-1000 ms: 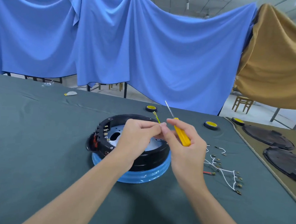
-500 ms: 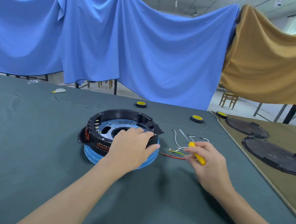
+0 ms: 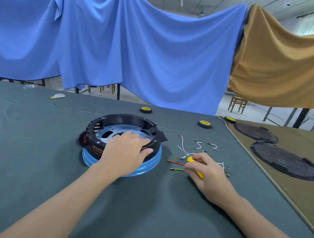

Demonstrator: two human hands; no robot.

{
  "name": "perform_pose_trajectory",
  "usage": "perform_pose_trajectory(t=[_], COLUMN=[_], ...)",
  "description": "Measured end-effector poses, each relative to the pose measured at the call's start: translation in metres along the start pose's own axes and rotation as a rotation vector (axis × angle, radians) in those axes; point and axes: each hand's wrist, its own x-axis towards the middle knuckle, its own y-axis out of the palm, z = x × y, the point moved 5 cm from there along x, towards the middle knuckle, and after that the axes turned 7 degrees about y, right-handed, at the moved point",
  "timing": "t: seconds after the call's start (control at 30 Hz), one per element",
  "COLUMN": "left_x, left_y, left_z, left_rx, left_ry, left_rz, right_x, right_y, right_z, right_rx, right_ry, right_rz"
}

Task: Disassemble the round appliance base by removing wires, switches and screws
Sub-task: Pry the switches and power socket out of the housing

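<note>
Now that the yellow-green wire point(image 3: 177, 169) has been pulled free and laid on the worktop point(image 3: 40, 148) beside the red wire point(image 3: 175, 162), one lead fewer remains. Left hand point(image 3: 126, 150) rests flat, fingers spread, on the appliance base point(image 3: 121, 142); right hand point(image 3: 208, 172) grips the screwdriver point(image 3: 195, 167), lowered beside the wires.

A: How much of the screwdriver point(image 3: 195, 167) shows?
B: Only bits of yellow handle; the right hand point(image 3: 210, 174) covers the rest, and the shaft is lost among the white wires point(image 3: 184, 151).
A: And the round base point(image 3: 121, 140)?
B: The left hand point(image 3: 125, 151) hides its near rim. The red markings point(image 3: 97, 149) there are too small to read.
</note>
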Motion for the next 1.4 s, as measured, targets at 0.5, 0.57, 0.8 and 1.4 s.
perform_pose_trajectory(t=[0.5, 0.57, 0.8, 1.4], left_x=[0.0, 0.008, 0.028, -0.001], left_y=[-0.035, -0.029, 0.006, -0.002], left_z=[0.067, 0.053, 0.032, 0.058], left_rx=[-0.05, -0.014, 0.055, 0.29], left_ry=[-0.143, -0.177, -0.283, -0.027], left_rz=[0.273, 0.128, -0.073, -0.291], right_x=[0.023, 0.027, 0.039, 0.035], right_y=[0.004, 0.008, 0.031, 0.065], right_z=[0.033, 0.04, 0.054, 0.065], right_rx=[0.571, 0.693, 0.965, 0.554], right_ry=[0.578, 0.644, 0.803, 0.52], right_rz=[-0.181, -0.213, -0.187, 0.103])
